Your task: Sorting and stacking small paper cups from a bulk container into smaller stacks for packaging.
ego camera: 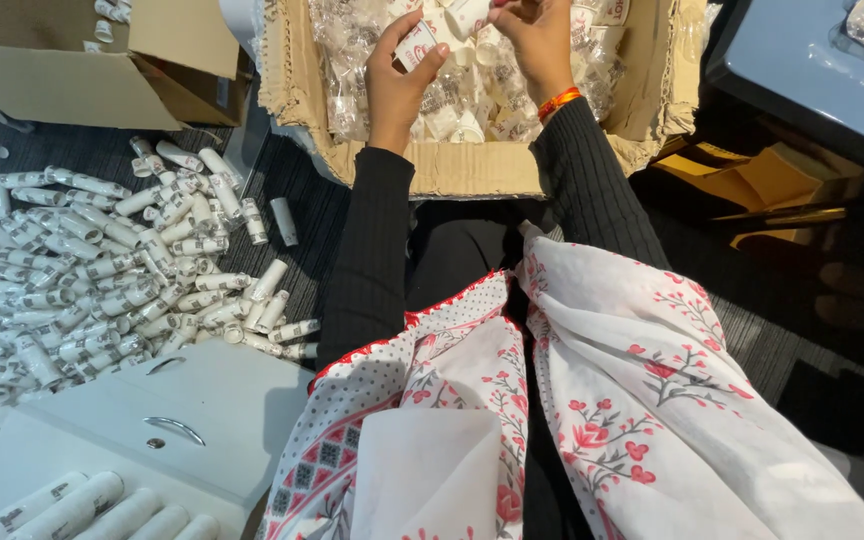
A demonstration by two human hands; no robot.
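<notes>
While the left hand [397,75] pinches a white tube [416,44], the right hand's [535,35] grip is unclear

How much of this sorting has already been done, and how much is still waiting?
Done: a large heap of small white labelled tubes lies on the floor to the person's left. In hand: the left hand holds one tube, and the right hand grips a plastic-wrapped item over the open cardboard box. Left: the box looks well filled with clear-wrapped bundles.

hands over cardboard box [472,170], left hand [397,85] w/ white tube [417,45]
</notes>
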